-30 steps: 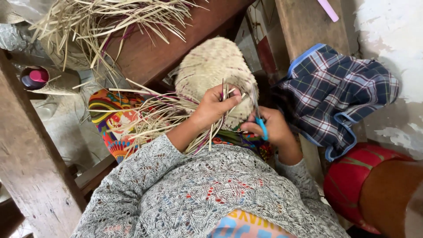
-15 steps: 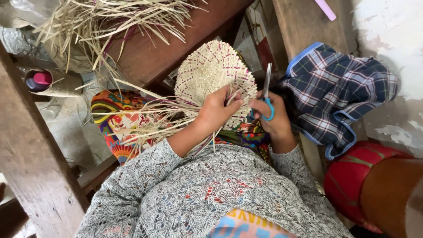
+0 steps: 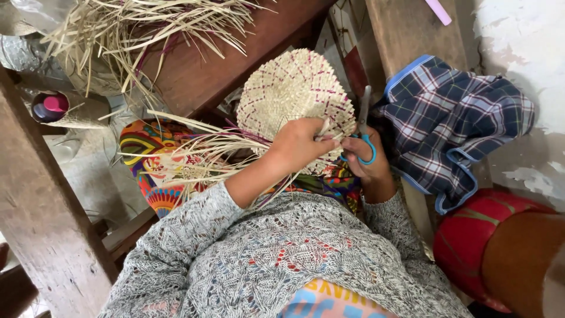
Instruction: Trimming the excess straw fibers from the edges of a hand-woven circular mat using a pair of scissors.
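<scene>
The left hand (image 3: pixel 300 144) is closed over the lower edge of the round, pale woven straw piece with purple strands (image 3: pixel 291 94), with the fingertips pinching a strand end at the rim. The woven piece stands tilted on the lap, above the multicoloured patterned cloth (image 3: pixel 147 159), and a fan of loose straw ends (image 3: pixel 206 147) runs out from under it to the left. The right hand (image 3: pixel 368 165) is closed through the blue plastic handles of a pair of scissors (image 3: pixel 365 126). The metal blades point upward, just beside the right rim of the woven piece. Whether the blades are parted cannot be told from this view.

The step in hand appears to be trimming strand ends at the rim. To do it well:

1. Keep the left hand pinch firm on the strand, close to the weave, so that the strand stays taut.
2. Bring the scissor blades to the strand beyond the pinching fingers, never between fingers and weave.
3. Cut one strand at a time. A cut into the woven body is likely to loosen the pattern.
4. Hold the woven piece steady against the lap, since the dry straw probably flexes and springs.

A checked blue and white cloth (image 3: pixel 453 123) hangs to the right, touching the wooden post (image 3: pixel 406 29). A bundle of dry straw (image 3: pixel 135 23) lies on the brown wooden bench (image 3: pixel 235 53) above. Keep both out of the path of the blades.
</scene>
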